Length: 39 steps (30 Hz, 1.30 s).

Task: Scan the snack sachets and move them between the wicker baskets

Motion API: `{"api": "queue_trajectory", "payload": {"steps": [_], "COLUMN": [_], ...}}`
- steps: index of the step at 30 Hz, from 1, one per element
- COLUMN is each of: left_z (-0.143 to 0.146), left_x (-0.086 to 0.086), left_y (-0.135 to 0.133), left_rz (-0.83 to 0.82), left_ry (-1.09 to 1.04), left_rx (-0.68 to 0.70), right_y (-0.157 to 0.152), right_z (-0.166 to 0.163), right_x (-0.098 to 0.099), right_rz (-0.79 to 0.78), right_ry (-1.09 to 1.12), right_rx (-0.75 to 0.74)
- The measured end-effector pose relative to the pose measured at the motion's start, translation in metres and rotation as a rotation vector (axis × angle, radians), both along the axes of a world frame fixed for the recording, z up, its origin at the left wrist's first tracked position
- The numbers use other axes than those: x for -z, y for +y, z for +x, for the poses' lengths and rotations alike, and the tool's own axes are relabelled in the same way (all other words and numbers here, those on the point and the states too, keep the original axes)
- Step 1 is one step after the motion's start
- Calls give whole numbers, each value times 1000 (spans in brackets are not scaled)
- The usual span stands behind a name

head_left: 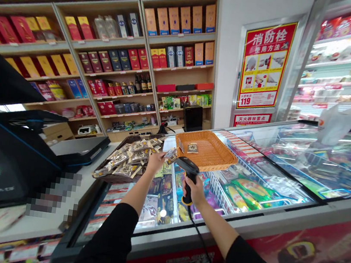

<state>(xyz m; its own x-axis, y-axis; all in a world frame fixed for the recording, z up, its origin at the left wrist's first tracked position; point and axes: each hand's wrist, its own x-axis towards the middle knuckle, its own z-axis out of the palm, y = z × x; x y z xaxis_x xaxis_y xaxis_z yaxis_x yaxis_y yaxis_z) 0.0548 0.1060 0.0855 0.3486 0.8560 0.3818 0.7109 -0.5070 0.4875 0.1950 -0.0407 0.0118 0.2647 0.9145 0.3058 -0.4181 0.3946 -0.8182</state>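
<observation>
My right hand is wrapped round the handle of a black barcode scanner, whose cord hangs down toward me. Just left of the scanner's head, my left hand pinches a small snack packet at its edge. Behind both hands lies an orange wicker basket with one snack packet lying in it. To the left, a dark tray is heaped with several similar packets. Both hands are above the glass top of a chest freezer.
A checkout terminal stands at the left on the counter. Shelves of boxed goods line the back wall. A red fire-hydrant sign hangs beside a lit display fridge. A clear plastic bag sits on the freezer at right.
</observation>
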Motion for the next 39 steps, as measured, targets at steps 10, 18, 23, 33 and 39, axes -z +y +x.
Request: {"api": "queue_trajectory", "payload": {"steps": [10, 18, 23, 33, 39], "left_z": [-53, -101, -81, 80, 168], "left_x": [-36, -42, -64, -40, 0], "left_y": [-25, 19, 27, 23, 61], "left_rz": [434, -60, 118, 124, -3], "left_ry": [42, 275, 291, 313, 452], "left_rx": [-479, -524, -445, 140, 113], "right_y": [2, 6, 8, 18, 17], "right_z": [22, 20, 37, 139, 132], "right_x": [6, 12, 2, 0, 5], "right_rz": [-80, -136, -174, -307, -295], "right_ry": [-18, -55, -9, -275, -202], "right_rx": [277, 297, 336, 564, 584]}}
